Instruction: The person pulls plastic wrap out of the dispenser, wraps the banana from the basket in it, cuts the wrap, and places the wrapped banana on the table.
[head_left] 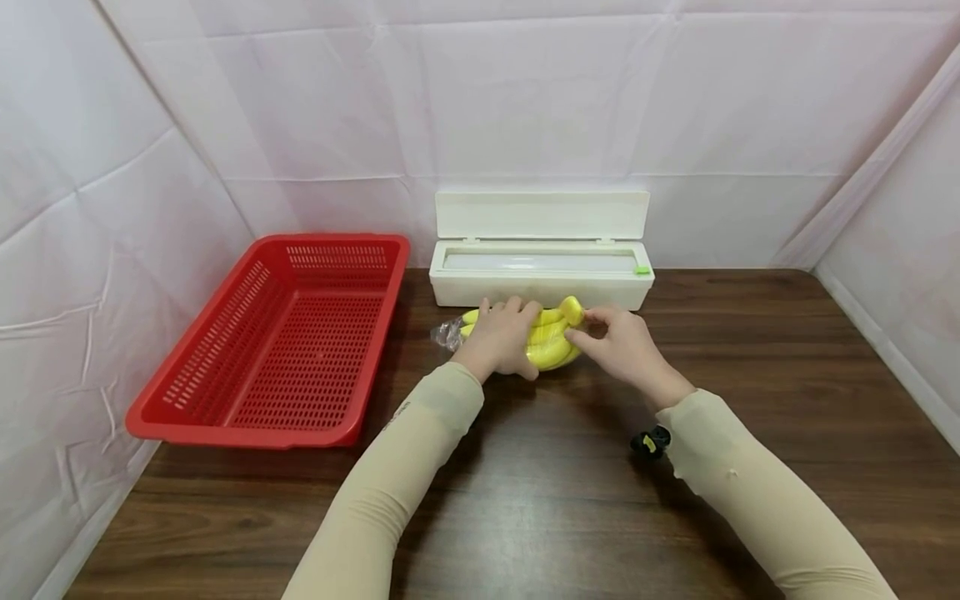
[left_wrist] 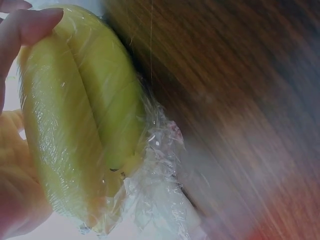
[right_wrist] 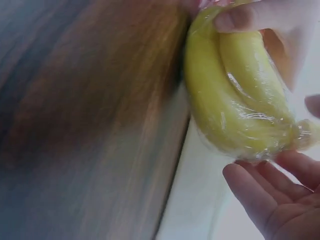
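Note:
A bunch of yellow bananas [head_left: 551, 343] wrapped in clear plastic film lies in front of the white box, stem end to the right. My left hand [head_left: 504, 333] grips it from above, thumb on the near side and fingers across the top. Crumpled film [left_wrist: 160, 170] bunches at the banana tips on the left. At the stem end is my right hand [head_left: 618, 342], its fingers [right_wrist: 250, 187] extended and touching the wrapped underside. The thumb stands apart from the stem in the right wrist view.
A white film dispenser box [head_left: 540, 287] with its lid raised stands at the back against the white curtain, a green slider on its right front rim. To the left sits a red perforated basket [head_left: 375, 358]. Both rest on a dark wooden table [head_left: 540, 517].

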